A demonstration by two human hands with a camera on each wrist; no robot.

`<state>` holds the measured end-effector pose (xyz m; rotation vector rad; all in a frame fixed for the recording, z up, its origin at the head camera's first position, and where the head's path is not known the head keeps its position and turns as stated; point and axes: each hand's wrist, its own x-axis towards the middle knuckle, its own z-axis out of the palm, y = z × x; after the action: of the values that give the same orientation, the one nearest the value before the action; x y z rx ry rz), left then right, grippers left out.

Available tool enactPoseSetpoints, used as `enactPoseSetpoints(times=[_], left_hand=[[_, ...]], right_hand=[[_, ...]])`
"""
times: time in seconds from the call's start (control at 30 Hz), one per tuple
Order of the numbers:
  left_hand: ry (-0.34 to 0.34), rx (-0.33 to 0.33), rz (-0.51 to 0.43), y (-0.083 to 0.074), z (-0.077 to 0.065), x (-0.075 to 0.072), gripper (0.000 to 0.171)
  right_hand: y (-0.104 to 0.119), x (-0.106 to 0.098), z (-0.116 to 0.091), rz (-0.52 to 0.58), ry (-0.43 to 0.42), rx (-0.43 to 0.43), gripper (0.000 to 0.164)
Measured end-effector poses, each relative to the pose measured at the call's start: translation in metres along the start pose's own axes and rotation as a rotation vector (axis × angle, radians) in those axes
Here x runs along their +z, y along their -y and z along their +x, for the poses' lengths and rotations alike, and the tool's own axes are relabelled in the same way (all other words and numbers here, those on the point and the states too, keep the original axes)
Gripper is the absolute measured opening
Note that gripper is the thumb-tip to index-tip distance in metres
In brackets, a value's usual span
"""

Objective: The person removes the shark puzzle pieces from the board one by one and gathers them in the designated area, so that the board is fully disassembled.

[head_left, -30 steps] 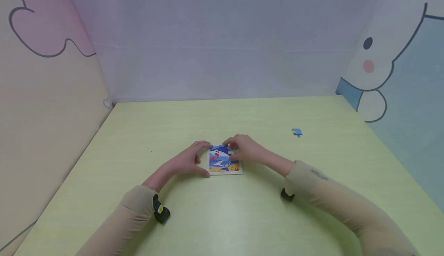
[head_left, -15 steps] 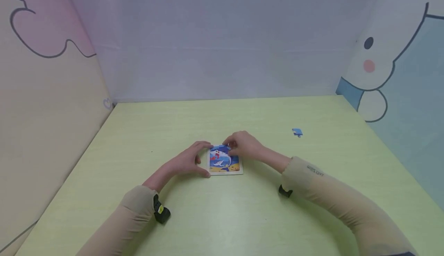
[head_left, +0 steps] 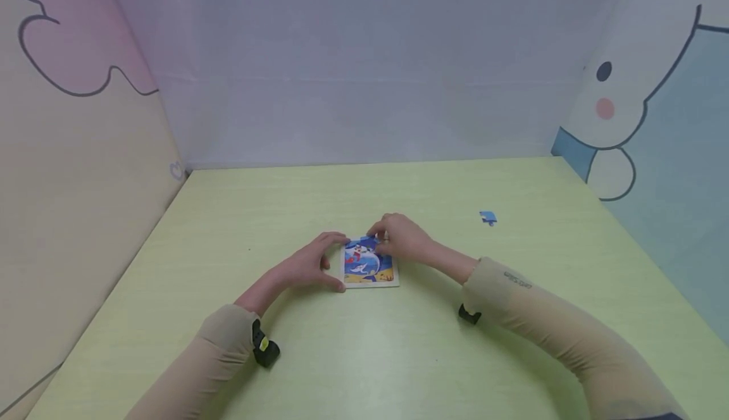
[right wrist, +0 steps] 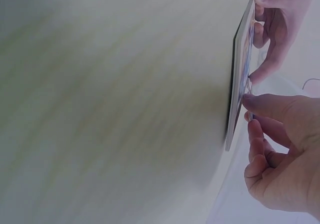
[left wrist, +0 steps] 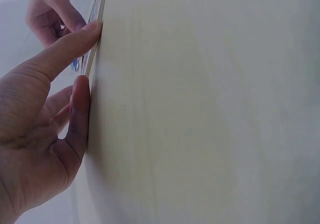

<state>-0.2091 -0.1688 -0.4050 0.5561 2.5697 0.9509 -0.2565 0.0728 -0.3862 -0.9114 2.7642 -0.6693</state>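
A small square jigsaw puzzle [head_left: 361,269] with a blue and yellow sea picture and a pale frame lies flat on the table. My left hand [head_left: 307,262] holds its left side, thumb at the near corner and index finger at the far one. At the upper right part of the picture, my right hand [head_left: 405,236] pinches a thin puzzle piece [right wrist: 249,87] between thumb and fingers. That piece is mostly hidden by the fingers and appears slightly raised from the board in the right wrist view.
One loose blue puzzle piece [head_left: 488,217] lies on the pale green table [head_left: 364,357], to the right of and beyond the puzzle. A light curtain [head_left: 364,66] stands behind the table, with printed cartoon panels on both sides.
The right hand has moved slightly away from me and to the left over the puzzle's upper edge, with its thumb higher on the picture. The left hand has stayed in place.
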Motion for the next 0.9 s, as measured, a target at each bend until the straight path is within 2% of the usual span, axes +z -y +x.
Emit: enactPoseSetpoints(times=[0.27, 0.43, 0.9], left_hand=[[-0.002, 0.015, 0.003, 0.004, 0.0, 0.0, 0.095], [-0.005, 0.018, 0.006, 0.004, 0.0, -0.001, 0.095], [-0.006, -0.01, 0.003, 0.004, 0.0, 0.0, 0.096]], right_hand=[[-0.014, -0.006, -0.003, -0.021, -0.035, 0.03, 0.033], [-0.026, -0.009, -0.006, -0.013, -0.066, 0.009, 0.033], [-0.077, -0.023, -0.015, -0.02, -0.144, 0.03, 0.035]])
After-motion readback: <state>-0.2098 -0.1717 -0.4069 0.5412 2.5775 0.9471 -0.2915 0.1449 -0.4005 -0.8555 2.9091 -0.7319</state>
